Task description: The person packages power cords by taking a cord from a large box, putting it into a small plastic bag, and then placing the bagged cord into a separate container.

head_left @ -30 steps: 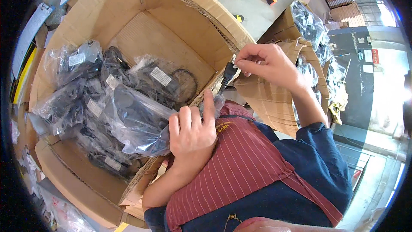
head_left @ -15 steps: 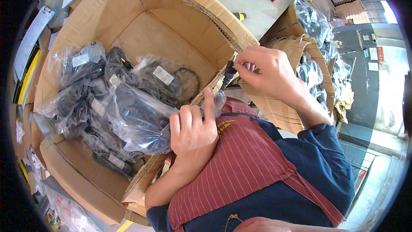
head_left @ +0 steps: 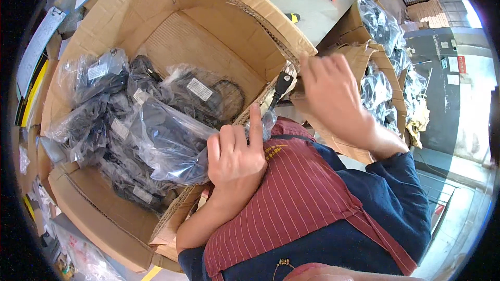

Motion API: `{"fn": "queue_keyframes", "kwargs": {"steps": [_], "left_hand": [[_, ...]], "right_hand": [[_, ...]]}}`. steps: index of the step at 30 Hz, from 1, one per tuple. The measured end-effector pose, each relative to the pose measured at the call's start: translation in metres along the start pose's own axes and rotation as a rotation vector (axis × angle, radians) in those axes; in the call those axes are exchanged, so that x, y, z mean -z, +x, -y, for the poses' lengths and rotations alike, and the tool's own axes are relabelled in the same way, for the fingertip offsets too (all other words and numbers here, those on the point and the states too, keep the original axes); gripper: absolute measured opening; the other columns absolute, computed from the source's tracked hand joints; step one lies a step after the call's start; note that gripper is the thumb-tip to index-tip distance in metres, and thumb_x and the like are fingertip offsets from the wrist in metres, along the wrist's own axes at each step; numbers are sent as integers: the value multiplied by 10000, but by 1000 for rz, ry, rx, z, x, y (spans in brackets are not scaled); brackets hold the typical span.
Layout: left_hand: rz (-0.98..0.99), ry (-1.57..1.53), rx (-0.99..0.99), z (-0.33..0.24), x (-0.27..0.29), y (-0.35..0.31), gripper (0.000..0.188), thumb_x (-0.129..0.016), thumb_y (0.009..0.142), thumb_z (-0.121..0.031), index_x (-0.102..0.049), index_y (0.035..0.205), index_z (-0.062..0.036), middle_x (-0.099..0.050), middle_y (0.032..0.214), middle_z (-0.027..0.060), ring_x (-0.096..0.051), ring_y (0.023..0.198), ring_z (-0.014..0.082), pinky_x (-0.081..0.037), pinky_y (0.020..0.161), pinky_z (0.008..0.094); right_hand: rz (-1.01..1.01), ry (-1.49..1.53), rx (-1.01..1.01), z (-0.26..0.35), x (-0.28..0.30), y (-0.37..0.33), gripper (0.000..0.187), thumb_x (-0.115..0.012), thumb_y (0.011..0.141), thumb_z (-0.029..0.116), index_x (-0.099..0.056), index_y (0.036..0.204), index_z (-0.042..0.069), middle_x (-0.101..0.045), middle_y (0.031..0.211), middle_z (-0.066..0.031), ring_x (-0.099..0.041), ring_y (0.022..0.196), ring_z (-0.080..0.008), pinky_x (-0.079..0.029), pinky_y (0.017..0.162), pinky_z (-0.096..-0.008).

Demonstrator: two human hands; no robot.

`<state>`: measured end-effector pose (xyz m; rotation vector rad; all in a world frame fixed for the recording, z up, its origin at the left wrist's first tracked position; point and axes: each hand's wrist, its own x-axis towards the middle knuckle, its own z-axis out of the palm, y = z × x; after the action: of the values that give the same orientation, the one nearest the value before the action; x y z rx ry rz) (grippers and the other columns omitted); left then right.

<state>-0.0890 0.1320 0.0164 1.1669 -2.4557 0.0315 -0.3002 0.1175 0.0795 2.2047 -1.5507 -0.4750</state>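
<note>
"Left hand?"
"1 finger straight, 3 curled, touching the bag at 9 o'clock; grip hidden."
"Right hand?"
"Half-curled, blurred; can't tell if holding anything. The plug is at its 9 o'clock."

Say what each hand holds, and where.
Left hand: seemingly the clear bag, by its right end. Right hand: blurred, beside the plug; any hold can't be told.

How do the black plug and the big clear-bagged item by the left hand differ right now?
Cover: the black plug is bare, while the bagged item is in clear plastic.
Size: the plug is far smaller than the bagged item.
Place: the plug is at the edge of the box, beside the right hand; the bagged item lies on other bags by the left hand.
Both look dark.
</note>
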Motion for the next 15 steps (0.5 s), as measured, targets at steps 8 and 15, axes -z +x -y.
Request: {"fn": "queue_keyframes", "kwargs": {"steps": [8,15], "left_hand": [[14,37,-7,1,1,1,436,-563,769,-104,-688,1187,-107,-428,647,13,-458,658,175,-389,652,312],[50,116,-22,0,2,3,494,-561,740,-97,-683,1216,-149,-406,640,5,-458,646,180,-387,639,319]], "right_hand": [[141,1257,-360,-31,-22,14,286,-729,828,253,-676,1003,32,-667,763,-56,-582,625,-184,-467,636,-341],[204,1692,-410,-24,-46,18,169,-674,896,174,-610,841,28,-549,656,24,-472,581,-25,-367,516,-202]]}}
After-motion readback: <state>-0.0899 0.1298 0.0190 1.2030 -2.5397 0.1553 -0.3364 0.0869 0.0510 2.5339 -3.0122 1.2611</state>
